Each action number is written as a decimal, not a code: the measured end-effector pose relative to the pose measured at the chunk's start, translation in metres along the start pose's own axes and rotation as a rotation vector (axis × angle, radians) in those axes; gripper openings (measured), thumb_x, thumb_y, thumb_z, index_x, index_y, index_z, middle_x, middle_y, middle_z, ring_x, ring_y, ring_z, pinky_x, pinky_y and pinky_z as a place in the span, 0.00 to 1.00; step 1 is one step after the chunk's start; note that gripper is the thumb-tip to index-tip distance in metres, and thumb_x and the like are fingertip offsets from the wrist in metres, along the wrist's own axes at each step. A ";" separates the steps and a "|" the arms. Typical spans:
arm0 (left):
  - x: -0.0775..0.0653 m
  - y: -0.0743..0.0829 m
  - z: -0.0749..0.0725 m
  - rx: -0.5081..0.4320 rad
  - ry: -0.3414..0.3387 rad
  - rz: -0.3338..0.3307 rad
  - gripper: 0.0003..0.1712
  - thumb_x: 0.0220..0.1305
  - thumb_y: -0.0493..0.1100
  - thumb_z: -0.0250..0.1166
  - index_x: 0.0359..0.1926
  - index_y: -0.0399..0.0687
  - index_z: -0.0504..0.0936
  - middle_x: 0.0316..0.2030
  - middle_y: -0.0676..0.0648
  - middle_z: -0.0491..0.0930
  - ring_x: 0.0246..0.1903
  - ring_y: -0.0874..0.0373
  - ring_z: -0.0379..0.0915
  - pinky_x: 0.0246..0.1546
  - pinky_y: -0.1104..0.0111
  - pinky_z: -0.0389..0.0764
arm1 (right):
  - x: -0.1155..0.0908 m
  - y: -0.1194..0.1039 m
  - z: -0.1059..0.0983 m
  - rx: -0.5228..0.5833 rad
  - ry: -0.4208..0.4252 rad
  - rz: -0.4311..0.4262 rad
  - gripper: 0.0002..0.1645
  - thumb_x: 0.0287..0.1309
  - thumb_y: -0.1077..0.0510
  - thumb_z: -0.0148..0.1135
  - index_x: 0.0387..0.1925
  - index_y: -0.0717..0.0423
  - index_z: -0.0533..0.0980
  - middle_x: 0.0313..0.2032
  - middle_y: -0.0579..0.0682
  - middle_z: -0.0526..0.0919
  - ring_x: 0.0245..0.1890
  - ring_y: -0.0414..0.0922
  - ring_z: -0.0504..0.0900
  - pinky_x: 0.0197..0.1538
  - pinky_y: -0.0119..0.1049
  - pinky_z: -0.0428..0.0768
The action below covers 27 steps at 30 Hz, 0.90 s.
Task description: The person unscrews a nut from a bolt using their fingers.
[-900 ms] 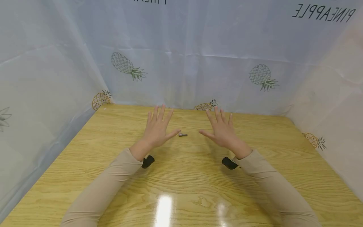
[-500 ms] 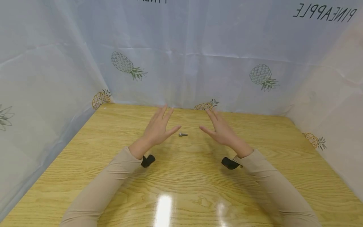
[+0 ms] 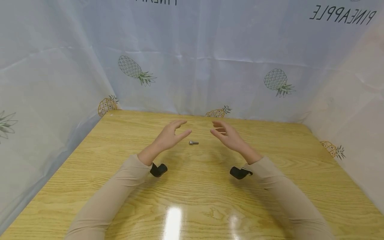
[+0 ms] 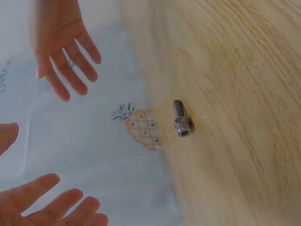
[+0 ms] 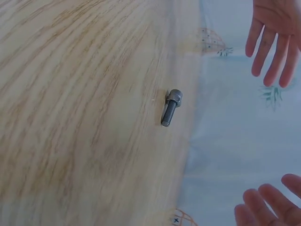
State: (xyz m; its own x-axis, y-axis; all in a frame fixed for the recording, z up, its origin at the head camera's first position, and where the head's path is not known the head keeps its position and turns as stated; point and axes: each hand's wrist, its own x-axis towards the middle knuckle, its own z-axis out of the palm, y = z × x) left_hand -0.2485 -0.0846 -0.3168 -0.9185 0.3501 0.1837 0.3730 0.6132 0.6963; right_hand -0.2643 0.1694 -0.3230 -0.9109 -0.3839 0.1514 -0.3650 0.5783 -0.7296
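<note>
A small metal socket-head bolt (image 3: 193,142) lies on its side on the wooden table, between the two hands. Its hex-socket head shows in the left wrist view, where the bolt (image 4: 182,120) rests alone on the wood; in the right wrist view the threaded shank of the bolt (image 5: 171,108) is plain. My left hand (image 3: 168,136) hovers to the left of the bolt, palm inward, thumb apart from the relaxed fingers, holding nothing. Mirroring it on the right, my right hand (image 3: 229,136) is raised above the table with fingers loosely bent, and touches nothing.
A wood-grain table (image 3: 198,190) spreads under both arms. White curtains printed with pineapples (image 3: 276,79) hang behind it and at both sides. Black wrist-camera mounts (image 3: 158,170) jut inward below each wrist.
Both hands were spread flat with fingers pointing away; the fingers have since come together and bent inward toward each other. The bolt has stayed where it was.
</note>
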 end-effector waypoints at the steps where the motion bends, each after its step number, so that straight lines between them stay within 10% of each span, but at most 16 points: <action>1: 0.001 -0.001 0.000 -0.026 0.000 -0.003 0.34 0.67 0.57 0.54 0.68 0.47 0.63 0.67 0.42 0.62 0.66 0.42 0.60 0.65 0.49 0.65 | 0.001 0.001 0.001 0.005 0.007 0.013 0.33 0.66 0.45 0.51 0.66 0.55 0.61 0.62 0.62 0.68 0.61 0.59 0.70 0.62 0.52 0.72; 10: 0.007 -0.011 0.002 -0.207 -0.026 -0.084 0.30 0.66 0.53 0.57 0.66 0.47 0.66 0.64 0.40 0.67 0.59 0.43 0.70 0.54 0.53 0.78 | 0.013 0.009 0.008 0.132 -0.029 0.077 0.30 0.66 0.49 0.53 0.64 0.57 0.64 0.59 0.61 0.72 0.55 0.59 0.76 0.56 0.52 0.77; 27: 0.021 -0.028 0.014 -0.198 -0.074 -0.164 0.27 0.66 0.47 0.58 0.63 0.41 0.69 0.59 0.37 0.72 0.54 0.42 0.72 0.53 0.55 0.77 | 0.031 0.016 0.027 0.259 -0.098 0.167 0.26 0.65 0.56 0.54 0.61 0.64 0.66 0.57 0.64 0.72 0.55 0.58 0.75 0.57 0.45 0.78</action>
State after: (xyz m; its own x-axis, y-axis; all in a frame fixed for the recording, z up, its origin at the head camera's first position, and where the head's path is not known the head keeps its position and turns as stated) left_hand -0.2763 -0.0847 -0.3421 -0.9498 0.3125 0.0113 0.1804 0.5180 0.8361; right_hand -0.2929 0.1475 -0.3478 -0.9267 -0.3737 -0.0409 -0.1389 0.4413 -0.8865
